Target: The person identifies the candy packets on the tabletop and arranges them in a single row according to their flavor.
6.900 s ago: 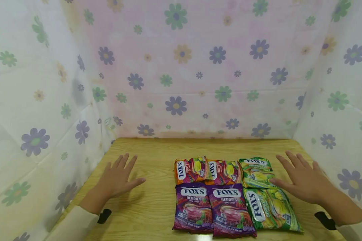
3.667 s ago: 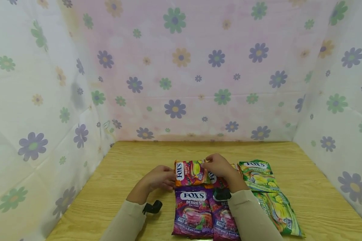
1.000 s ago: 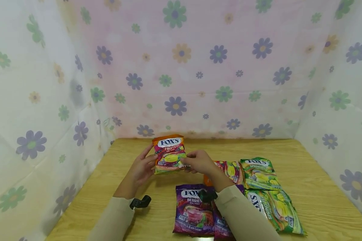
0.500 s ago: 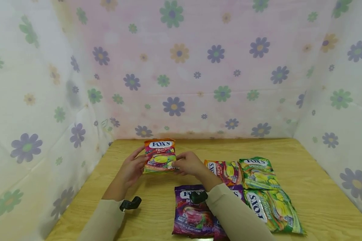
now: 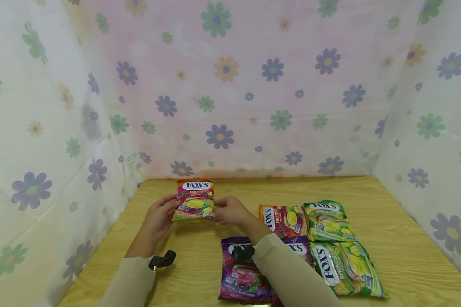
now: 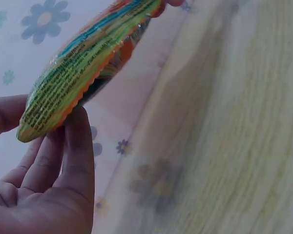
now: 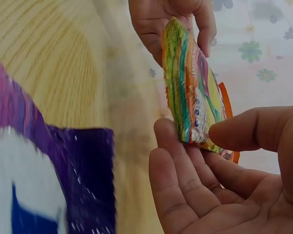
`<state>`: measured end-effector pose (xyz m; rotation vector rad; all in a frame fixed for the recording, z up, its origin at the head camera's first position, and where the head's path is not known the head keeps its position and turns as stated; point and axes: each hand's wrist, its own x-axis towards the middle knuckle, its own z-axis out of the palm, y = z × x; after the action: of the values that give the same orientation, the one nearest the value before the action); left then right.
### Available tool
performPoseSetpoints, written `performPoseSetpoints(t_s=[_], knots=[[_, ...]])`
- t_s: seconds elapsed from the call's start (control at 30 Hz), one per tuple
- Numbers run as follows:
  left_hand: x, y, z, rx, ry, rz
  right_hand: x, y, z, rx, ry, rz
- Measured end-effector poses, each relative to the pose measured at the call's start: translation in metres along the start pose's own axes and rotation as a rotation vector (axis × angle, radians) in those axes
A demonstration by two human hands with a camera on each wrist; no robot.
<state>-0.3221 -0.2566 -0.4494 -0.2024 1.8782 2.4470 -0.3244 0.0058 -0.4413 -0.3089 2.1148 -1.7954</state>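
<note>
Fruits candy bag [image 5: 194, 201] has shifted farther left; left grip [image 5: 159, 216] and right grip [image 5: 232, 211] pinch its opposite sides

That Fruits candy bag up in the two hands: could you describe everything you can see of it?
The Fruits candy bag looks like glossy, puffed plastic, orange along the top, with dark FOX'S lettering on a white oval above red-purple artwork with yellow shapes. Green and teal stripes with small print show in the wrist views, beside a zigzag-cut seam. No tear shows. It is held roughly upright above the table, front toward the head camera, pinched at opposite sides by the left hand and right hand.
</note>
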Motion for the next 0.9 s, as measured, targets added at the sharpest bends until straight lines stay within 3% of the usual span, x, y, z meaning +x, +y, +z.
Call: performPoseSetpoints(t_s=[0.27, 0.5, 0.73, 0.9], knots=[[0.005, 0.003, -0.016, 0.02, 0.075, -0.03, 0.011, 0.007, 0.016, 0.072, -0.013, -0.023], [0.006, 0.007, -0.029, -0.05, 0.025, -0.047, 0.018, 0.007, 0.025, 0.151, -0.014, -0.009], [0.008, 0.007, -0.038, -0.157, 0.026, -0.061, 0.021, 0.007, 0.038, 0.239, 0.002, 0.062], [0.013, 0.003, -0.044, -0.208, 0.018, -0.067, 0.02, 0.008, 0.044, 0.306, -0.026, 0.048]])
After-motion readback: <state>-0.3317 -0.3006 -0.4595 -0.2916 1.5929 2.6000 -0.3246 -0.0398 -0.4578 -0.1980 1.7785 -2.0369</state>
